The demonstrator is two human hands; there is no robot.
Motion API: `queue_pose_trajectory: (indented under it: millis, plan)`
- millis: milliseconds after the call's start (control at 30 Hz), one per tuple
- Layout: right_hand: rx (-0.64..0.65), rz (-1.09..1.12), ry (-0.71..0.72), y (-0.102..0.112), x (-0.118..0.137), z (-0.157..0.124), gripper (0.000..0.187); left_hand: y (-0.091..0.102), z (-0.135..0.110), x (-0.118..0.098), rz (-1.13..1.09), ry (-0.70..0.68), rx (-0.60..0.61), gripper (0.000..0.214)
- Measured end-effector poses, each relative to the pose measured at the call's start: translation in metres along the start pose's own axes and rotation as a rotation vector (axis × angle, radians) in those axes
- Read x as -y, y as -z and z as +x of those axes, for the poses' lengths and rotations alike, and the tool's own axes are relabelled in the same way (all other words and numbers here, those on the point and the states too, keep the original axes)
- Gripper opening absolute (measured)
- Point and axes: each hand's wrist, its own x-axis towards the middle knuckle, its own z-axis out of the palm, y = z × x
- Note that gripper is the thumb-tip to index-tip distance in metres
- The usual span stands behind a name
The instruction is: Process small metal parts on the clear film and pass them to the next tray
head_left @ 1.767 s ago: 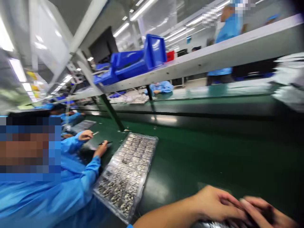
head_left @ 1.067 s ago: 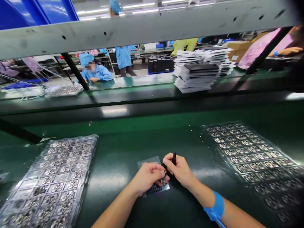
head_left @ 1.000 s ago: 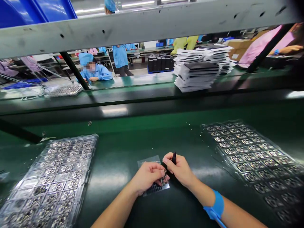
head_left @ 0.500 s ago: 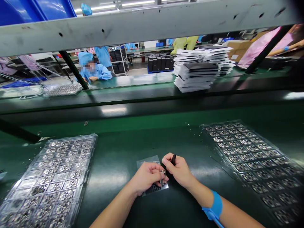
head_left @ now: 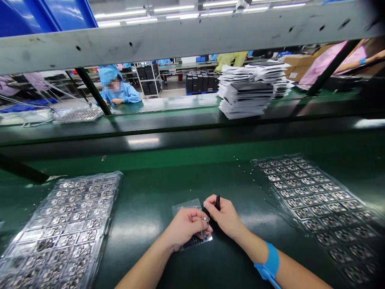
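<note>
My left hand [head_left: 185,229] is closed in a pinch on a small metal component [head_left: 205,228], held just above a small clear sheet [head_left: 187,205] lying on the green bench [head_left: 156,188]. My right hand [head_left: 227,216] touches it from the right, fingers closed round a thin black tool [head_left: 217,202] whose top sticks up above the fist. A blue wrist strap [head_left: 270,265] circles my right wrist. The tool's tip is hidden between my hands.
A clear tray of small metal parts [head_left: 64,224] lies at the left, another tray [head_left: 315,200] at the right. A grey shelf beam [head_left: 192,34] runs overhead. Stacked white trays [head_left: 246,94] stand on the far bench, where a person in blue [head_left: 118,90] sits.
The view swung from a co-worker on the left to my own hands at centre. Since then my hands have hardly moved; a person walking behind the far bench has left view.
</note>
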Motion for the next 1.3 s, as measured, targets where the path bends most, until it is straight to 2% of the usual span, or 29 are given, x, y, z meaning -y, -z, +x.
queue_pose_trajectory:
  millis: [700, 833, 933, 1033, 1200, 1300]
  plan:
    - [0.069, 0.013, -0.005, -0.003, 0.0, -0.002, 0.03, -0.002, 0.001, 0.006, 0.04, -0.077, -0.056, 0.021]
    - [0.032, 0.039, 0.004, -0.002, -0.002, -0.001, 0.031, 0.0, 0.002, 0.005, 0.031, -0.072, -0.064, 0.022]
    - [-0.034, 0.066, 0.047, 0.002, -0.001, -0.001, 0.033, 0.008, 0.003, -0.001, 0.037, -0.095, -0.132, 0.022]
    - [-0.052, -0.038, 0.13, 0.006, 0.005, -0.003, 0.038, 0.019, 0.005, -0.007, 0.043, -0.138, -0.249, 0.022]
    - [0.104, -0.114, 0.011, 0.005, 0.013, -0.009, 0.04, 0.031, 0.009, -0.01, 0.061, -0.166, -0.369, 0.023]
    - [0.214, -0.103, 0.015, 0.001, 0.015, -0.012, 0.036, 0.035, 0.012, -0.007, 0.101, -0.166, -0.386, 0.022]
